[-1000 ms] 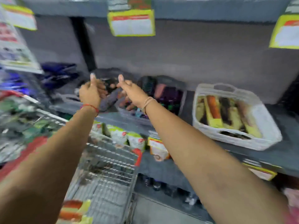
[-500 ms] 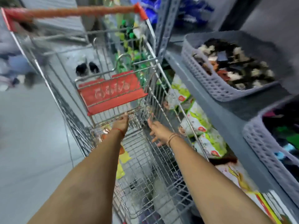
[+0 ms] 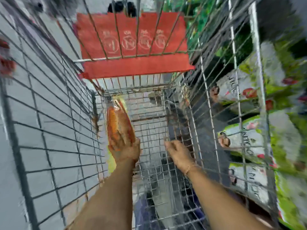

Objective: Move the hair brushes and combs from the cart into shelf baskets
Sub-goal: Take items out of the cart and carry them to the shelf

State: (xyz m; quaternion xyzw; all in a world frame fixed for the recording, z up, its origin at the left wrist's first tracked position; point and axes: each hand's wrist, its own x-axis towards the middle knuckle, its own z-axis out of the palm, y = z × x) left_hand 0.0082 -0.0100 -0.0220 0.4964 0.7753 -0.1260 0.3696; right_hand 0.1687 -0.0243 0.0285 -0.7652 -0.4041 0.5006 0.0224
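Observation:
Both of my arms reach down into the wire cart (image 3: pixel 49 123). A packaged orange comb (image 3: pixel 118 123) lies along the cart's left inner side, on a yellow backing card. My left hand (image 3: pixel 126 151) rests on the comb's near end with the fingers wrapped around it. My right hand (image 3: pixel 178 153) hovers over the bare wire floor to the right, fingers loosely apart and holding nothing. The view is blurred by motion.
The cart's red fold-down seat flap (image 3: pixel 132 47) is at the far end. Green and white packets (image 3: pixel 245 143) fill the lower shelf beyond the cart's right wall. Grey floor shows through the left wall.
My hands left the shelf baskets and came down into the cart. My view swung from the shelf to the cart's inside, and my left hand closed on the orange comb.

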